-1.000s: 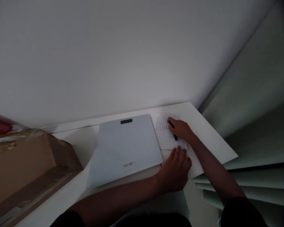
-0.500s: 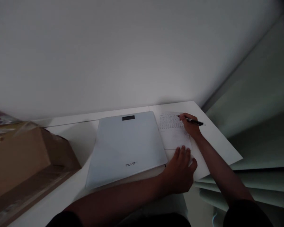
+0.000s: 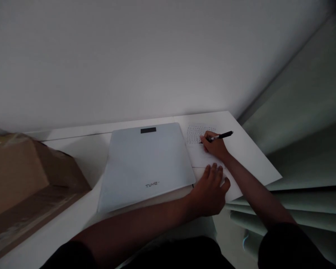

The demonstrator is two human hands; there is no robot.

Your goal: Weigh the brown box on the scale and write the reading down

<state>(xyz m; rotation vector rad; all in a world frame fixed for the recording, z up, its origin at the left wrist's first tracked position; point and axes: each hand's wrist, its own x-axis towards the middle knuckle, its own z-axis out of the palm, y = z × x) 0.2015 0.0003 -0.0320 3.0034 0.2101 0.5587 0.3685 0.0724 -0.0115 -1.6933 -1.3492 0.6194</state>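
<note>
A sheet of paper [image 3: 196, 158] lies on the white table, its upper part covered in rows of handwriting. My right hand [image 3: 216, 146] grips a black pen [image 3: 222, 135], the tip down at the lower rows of writing and the back end pointing right. Resting on the bottom edge of the sheet, my left hand [image 3: 208, 192] has its fingers spread and holds nothing. Just left of the paper sits a flat white bathroom scale [image 3: 148, 160] with a dark display; my left wrist is beside its lower right corner.
A brown cardboard box [image 3: 16, 175] with clear tape stands on the table [image 3: 249, 160] at the left. Behind the table rises a white wall [image 3: 156, 59]. Grey-green curtains [image 3: 305, 157] hang past the table's right edge.
My right hand has moved left and down the paper with the pen, from the upper right of the writing to its lower rows. My left hand stays on the sheet's bottom edge.
</note>
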